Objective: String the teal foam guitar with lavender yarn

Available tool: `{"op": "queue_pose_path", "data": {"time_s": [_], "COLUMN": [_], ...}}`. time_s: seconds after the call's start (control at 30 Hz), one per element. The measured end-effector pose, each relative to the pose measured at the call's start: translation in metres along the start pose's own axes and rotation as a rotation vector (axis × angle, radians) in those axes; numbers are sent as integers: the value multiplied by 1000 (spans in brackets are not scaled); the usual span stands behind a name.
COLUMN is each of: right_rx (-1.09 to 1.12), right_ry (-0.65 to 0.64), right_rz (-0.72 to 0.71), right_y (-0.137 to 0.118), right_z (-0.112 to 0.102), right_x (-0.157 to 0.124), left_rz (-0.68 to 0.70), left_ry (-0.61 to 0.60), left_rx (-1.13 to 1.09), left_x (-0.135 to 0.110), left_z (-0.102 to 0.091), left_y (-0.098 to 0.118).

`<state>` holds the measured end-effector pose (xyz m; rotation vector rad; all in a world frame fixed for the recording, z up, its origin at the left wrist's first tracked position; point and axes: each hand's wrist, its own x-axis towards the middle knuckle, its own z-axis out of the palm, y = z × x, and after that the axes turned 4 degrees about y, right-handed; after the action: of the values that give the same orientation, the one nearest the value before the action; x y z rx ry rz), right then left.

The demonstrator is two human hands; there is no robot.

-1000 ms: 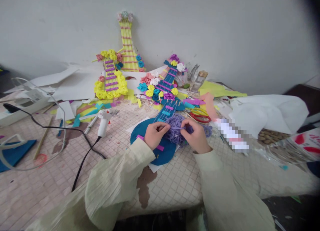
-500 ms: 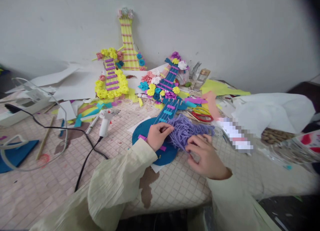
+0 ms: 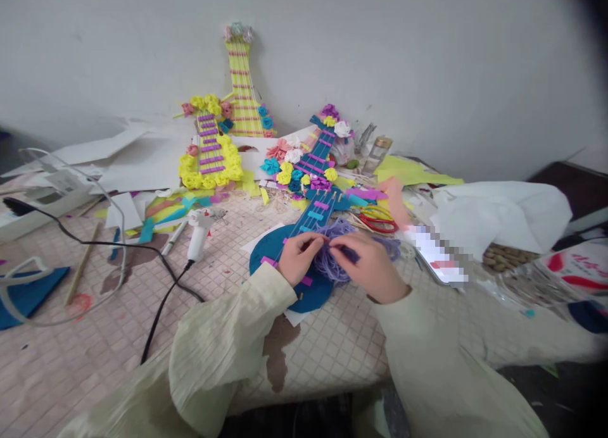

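A tangled heap of purple yarn [image 3: 332, 268] lies over the right part of a blue paper guitar [image 3: 266, 243] that has purple and light-blue strips and thin strings along its neck. My left hand [image 3: 300, 256] is closed in a pinch at the yarn's left side, above the guitar body. Close against it, my right hand [image 3: 368, 266] pinches with thumb and forefinger over the heap. The fingertips of both hands nearly meet at the yarn; the exact strand between them is too fine to follow.
A white hot glue gun [image 3: 198, 232] with a black cord stands left of the guitar. Red-handled scissors [image 3: 377, 224] and a phone [image 3: 437, 254] lie to the right. Flower-trimmed paper guitars [image 3: 211, 143] lean at the back. A wooden stick [image 3: 82, 264] lies at left.
My right hand has moved left across the yarn to my left hand, and its spread fingers have closed into a pinch. My left hand has stayed nearly in place.
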<state>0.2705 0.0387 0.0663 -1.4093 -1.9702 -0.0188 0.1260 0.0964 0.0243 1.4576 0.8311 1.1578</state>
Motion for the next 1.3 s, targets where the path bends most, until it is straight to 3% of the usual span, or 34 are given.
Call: {"op": "queue_pose_path", "data": {"time_s": [0.07, 0.13, 0.37, 0.57, 0.77, 0.97, 1.2, 1.3], "right_rx": [-80, -157, -310, -111, -90, -35, -29, 12], "right_ry": [-189, -288, -189, -260, -144, 102, 290, 262], "right_rz": [48, 98, 75, 101, 89, 5, -343, -441], "right_y": [3, 7, 16, 20, 31, 31, 25, 26], "right_z": [12, 19, 16, 18, 32, 20, 37, 46], "right_x": [3, 1, -5, -3, -2, 29, 46, 39], "left_rz": [-3, -12, 19, 28, 33, 11, -73, -55], "left_ry": [-13, -19, -30, -33, 0, 94, 183, 264], "left_rx": [-59, -92, 0, 97, 136, -32, -213, -304], "left_x": [0, -1, -4, -5, -7, -5, -4, -3], "left_z": [-1, -1, 0, 0, 2, 2, 4, 4], "left_y": [0, 0, 2, 3, 0, -2, -8, -8]}}
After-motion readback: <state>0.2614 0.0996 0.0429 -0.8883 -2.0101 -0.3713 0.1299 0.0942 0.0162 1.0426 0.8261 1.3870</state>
